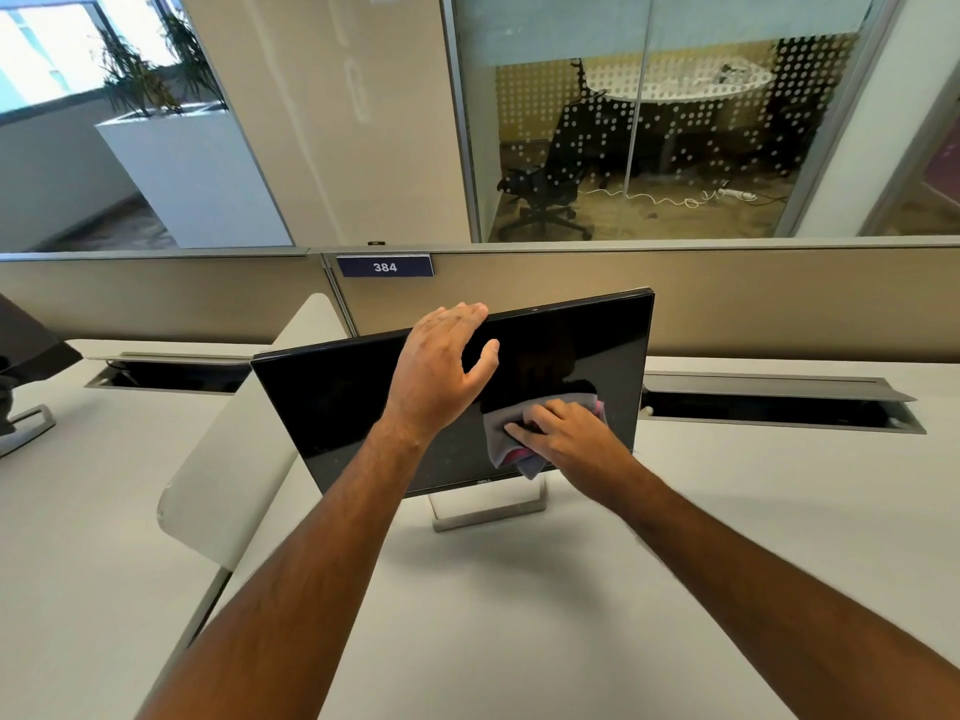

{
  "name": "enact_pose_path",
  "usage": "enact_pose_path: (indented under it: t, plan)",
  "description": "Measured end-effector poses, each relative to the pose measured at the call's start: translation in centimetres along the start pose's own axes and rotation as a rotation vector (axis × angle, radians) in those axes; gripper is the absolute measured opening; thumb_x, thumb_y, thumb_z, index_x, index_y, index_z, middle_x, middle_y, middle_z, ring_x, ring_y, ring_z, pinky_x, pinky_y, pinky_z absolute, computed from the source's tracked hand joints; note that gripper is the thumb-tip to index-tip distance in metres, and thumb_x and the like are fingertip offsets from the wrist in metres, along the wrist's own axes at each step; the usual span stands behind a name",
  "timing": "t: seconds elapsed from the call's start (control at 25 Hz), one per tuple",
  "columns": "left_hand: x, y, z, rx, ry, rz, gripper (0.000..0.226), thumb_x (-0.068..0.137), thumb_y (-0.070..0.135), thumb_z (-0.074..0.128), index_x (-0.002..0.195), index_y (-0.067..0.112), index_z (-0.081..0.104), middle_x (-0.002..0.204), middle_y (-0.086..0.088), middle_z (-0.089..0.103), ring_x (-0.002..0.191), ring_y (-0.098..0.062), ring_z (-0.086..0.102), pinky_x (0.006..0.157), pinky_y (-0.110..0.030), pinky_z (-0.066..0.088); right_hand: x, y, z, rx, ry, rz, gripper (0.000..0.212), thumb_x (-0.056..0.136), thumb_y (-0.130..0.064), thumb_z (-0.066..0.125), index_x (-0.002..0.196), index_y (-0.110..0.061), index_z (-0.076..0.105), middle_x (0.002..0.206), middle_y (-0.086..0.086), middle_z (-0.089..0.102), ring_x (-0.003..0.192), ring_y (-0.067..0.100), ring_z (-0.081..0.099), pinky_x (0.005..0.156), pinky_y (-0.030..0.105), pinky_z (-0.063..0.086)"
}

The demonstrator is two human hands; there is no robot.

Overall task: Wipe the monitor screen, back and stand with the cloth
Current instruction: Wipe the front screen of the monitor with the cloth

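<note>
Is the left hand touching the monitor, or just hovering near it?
Touching. In the head view the left hand holds the monitor's top edge, fingers hooked over it, thumb on the screen.

Left hand (439, 363) hooked, right hand (563, 433) pressing flat

Flat black monitor (363, 402) on metal frame stand (488, 514), on pale desk (519, 615), before beige partition panel (779, 304). Left hand (441, 366) on monitor top edge. Right hand (563, 433) on grey-pink cloth (501, 444), at screen lower right. Desk cable trays (779, 402) behind monitor, left and right.
</note>
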State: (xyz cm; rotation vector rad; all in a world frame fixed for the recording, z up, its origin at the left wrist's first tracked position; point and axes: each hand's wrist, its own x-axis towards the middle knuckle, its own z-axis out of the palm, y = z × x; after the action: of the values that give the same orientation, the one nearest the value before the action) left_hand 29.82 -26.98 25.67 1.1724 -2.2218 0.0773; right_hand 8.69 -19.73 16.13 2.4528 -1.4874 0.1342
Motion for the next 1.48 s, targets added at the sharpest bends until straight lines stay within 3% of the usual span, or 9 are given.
enact_pose_path:
  t: [0.16, 0.32, 0.6, 0.88, 1.04, 1.2, 1.32, 1.48]
  plan:
    - [-0.4, -1.3, -1.0, 0.066, -0.097, 0.056, 0.058, 0.108, 0.046, 0.038, 0.157, 0.016, 0.041, 0.161, -0.003, 0.045, 0.153, -0.016, 0.034, 0.125, -0.031, 0.016, 0.7, 1.3, -1.2, 0.041, 0.109, 0.009, 0.079, 0.072, -0.024, 0.09, 0.142, -0.021, 0.054, 0.13, 0.008, 0.058, 0.113, 0.026, 0.058, 0.09, 0.043, 0.054]
    - [-1.9, -3.9, -2.5, 0.08, -0.099, 0.015, 0.059, 0.108, 0.048, 0.032, 0.158, 0.018, 0.04, 0.162, -0.002, 0.043, 0.154, -0.015, 0.031, 0.126, -0.033, 0.019, 3.7, -0.8, -2.8, 0.034, 0.194, -0.024, 0.078, 0.074, -0.024, 0.088, 0.144, -0.017, 0.052, 0.13, 0.01, 0.057, 0.112, 0.027, 0.057, 0.09, 0.042, 0.053]
    - [-5.0, -10.2, -6.1, 0.092, 0.004, -0.013, 0.053, 0.108, 0.042, 0.037, 0.151, 0.015, 0.051, 0.154, -0.004, 0.053, 0.15, -0.017, 0.04, 0.124, -0.039, 0.03, 2.5, -3.4, 1.6, -0.015, 0.004, -0.034, 0.083, 0.072, -0.034, 0.089, 0.145, -0.031, 0.049, 0.131, 0.001, 0.055, 0.114, 0.026, 0.055, 0.094, 0.056, 0.052]
    - [-7.1, -13.3, -6.4, 0.076, 0.146, -0.072, 0.047, 0.108, 0.036, 0.043, 0.146, 0.013, 0.057, 0.149, -0.004, 0.058, 0.145, -0.018, 0.046, 0.125, -0.04, 0.029, 5.7, -4.2, -1.1, 0.061, 0.178, -0.018, 0.068, 0.087, -0.021, 0.073, 0.149, -0.02, 0.045, 0.134, 0.007, 0.052, 0.119, 0.026, 0.05, 0.096, 0.043, 0.046]
    - [-7.2, -13.7, -6.3, 0.044, 0.166, -0.066, 0.047, 0.107, 0.036, 0.043, 0.145, 0.012, 0.058, 0.147, -0.005, 0.06, 0.143, -0.019, 0.049, 0.123, -0.041, 0.032, 6.5, -6.9, -0.5, 0.033, 0.088, -0.088, 0.077, 0.08, -0.028, 0.083, 0.148, -0.025, 0.047, 0.133, 0.004, 0.054, 0.117, 0.026, 0.053, 0.093, 0.046, 0.049]
    - [-7.4, -13.8, -6.5, 0.042, 0.156, -0.047, 0.046, 0.107, 0.033, 0.044, 0.146, 0.012, 0.057, 0.148, -0.004, 0.06, 0.143, -0.019, 0.049, 0.122, -0.042, 0.033, 5.0, -6.9, 1.8, 0.012, -0.024, -0.146, 0.078, 0.073, -0.023, 0.089, 0.142, -0.031, 0.052, 0.129, 0.001, 0.057, 0.115, 0.026, 0.056, 0.088, 0.046, 0.053]
    - [-7.3, -13.7, -6.4, 0.04, 0.161, -0.055, 0.046, 0.107, 0.034, 0.045, 0.146, 0.012, 0.057, 0.148, -0.004, 0.059, 0.143, -0.018, 0.048, 0.123, -0.039, 0.031, 5.1, -6.1, 0.9, 0.026, 0.079, -0.107, 0.072, 0.076, -0.021, 0.086, 0.141, -0.025, 0.055, 0.127, 0.004, 0.058, 0.111, 0.026, 0.055, 0.088, 0.043, 0.051]
    - [-7.3, -13.5, -6.3, 0.029, 0.161, -0.07, 0.048, 0.107, 0.037, 0.042, 0.146, 0.013, 0.057, 0.148, -0.004, 0.059, 0.143, -0.019, 0.049, 0.123, -0.038, 0.029, 7.7, -7.6, -1.6, 0.068, 0.19, -0.032, 0.066, 0.088, -0.021, 0.074, 0.148, -0.022, 0.047, 0.135, 0.006, 0.052, 0.121, 0.027, 0.049, 0.097, 0.046, 0.045]
